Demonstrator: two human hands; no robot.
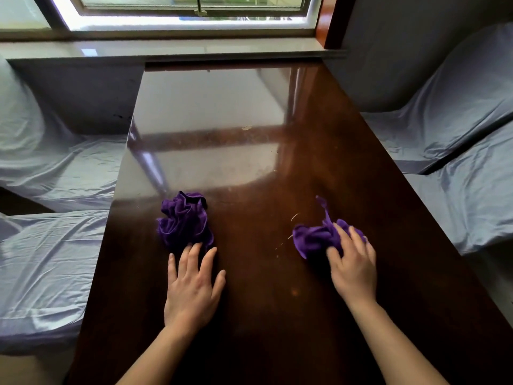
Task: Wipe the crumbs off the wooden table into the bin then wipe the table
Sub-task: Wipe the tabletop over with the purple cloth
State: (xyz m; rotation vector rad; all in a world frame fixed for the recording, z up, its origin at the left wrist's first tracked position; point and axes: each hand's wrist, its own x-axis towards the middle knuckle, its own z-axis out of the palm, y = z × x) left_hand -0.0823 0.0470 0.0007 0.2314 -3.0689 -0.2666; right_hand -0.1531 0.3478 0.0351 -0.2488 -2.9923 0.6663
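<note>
We see the bench (pixel 319 315) running long toward the window (pixel 188 12), with its far half bare and glossy. Covered seats (pixel 55 245) flank both long edges. Our left hand (pixel 191 290) lies flat, fingers spread, with the tips touching a crumpled purple cloth (pixel 184 220); the grip holds nothing. Our right hand (pixel 354 269) has its grip closed on a second purple cloth (pixel 316 237), one corner trailing toward the window. Small crumbs (pixel 294 217) lie between the cloths, nearer the right one.

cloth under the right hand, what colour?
Purple, same as the other cloth. The cloth under the right hand shows in the head view.
</note>
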